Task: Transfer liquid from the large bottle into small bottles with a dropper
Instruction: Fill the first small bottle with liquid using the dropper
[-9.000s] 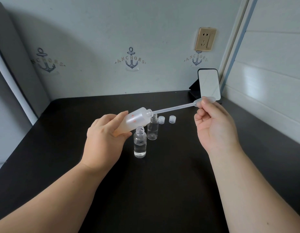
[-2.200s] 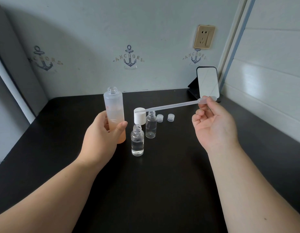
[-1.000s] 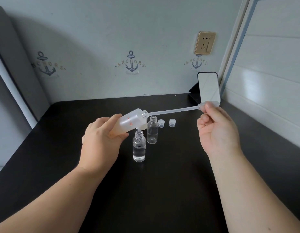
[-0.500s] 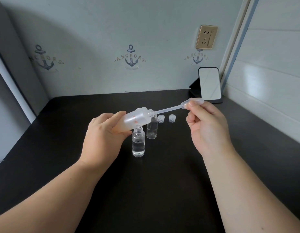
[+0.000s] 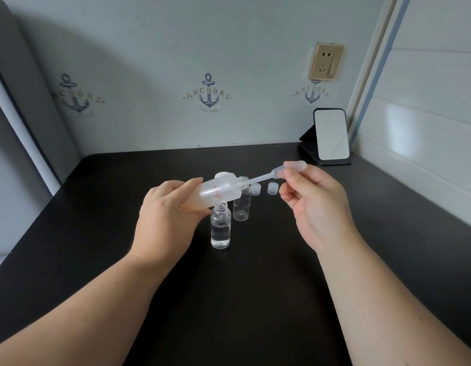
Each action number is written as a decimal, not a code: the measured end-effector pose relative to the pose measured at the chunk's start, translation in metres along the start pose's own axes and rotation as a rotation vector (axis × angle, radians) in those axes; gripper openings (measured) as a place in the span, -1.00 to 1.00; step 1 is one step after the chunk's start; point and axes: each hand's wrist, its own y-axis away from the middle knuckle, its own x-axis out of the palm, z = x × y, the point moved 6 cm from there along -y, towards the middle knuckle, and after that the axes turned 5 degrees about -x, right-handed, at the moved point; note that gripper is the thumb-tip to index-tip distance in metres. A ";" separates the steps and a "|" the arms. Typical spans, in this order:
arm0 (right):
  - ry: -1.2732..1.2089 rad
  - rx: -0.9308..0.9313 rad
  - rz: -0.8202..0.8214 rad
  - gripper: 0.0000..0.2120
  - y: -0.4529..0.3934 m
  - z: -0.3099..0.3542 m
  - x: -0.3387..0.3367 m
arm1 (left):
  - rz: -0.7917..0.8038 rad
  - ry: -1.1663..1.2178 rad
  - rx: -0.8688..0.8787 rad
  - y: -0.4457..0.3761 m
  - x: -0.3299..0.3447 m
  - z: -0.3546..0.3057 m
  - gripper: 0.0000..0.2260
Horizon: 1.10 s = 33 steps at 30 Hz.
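Both hands, left and right, and both forearms are bare, without sleeves.

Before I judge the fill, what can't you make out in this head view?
- Dropper tip: inside the large bottle neck, frosted wall hides it.
- Large bottle's liquid level: left hand covers the base.
- Rear small bottle contents: too faint, neck hidden behind the large bottle.
- Red print: too small.

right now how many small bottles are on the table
2: nearer small bottle below the tilted large bottle; farther small bottle just behind it, partly hidden.
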 end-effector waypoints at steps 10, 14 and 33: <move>-0.034 0.023 -0.037 -0.90 -0.003 0.001 -0.010 | 0.009 0.009 -0.035 -0.001 0.001 0.004 -0.49; -0.110 0.041 -0.108 -0.91 -0.006 0.003 -0.019 | 0.007 -0.001 -0.047 -0.002 0.001 0.007 -0.49; -0.459 0.030 -0.284 -0.93 -0.012 0.012 -0.038 | 0.015 0.201 -0.225 -0.005 -0.004 0.015 -0.70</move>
